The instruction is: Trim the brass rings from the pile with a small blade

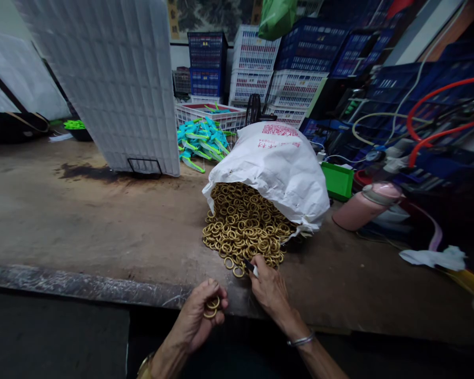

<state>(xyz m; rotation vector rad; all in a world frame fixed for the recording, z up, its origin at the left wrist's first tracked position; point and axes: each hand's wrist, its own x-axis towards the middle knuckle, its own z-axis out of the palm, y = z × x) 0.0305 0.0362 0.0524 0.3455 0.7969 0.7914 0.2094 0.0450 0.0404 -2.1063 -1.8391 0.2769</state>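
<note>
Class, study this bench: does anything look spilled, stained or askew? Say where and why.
Yes. Rings lie spilled from the open sack onto the bench, loose rather than contained. A dark stain by the foot of the panel looks odd against the paler surface around it.

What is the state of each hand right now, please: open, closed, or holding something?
Left hand: partly closed, holding a few gold-coloured rings.
Right hand: closed on a small black-and-white object, near the ring pile.
</note>
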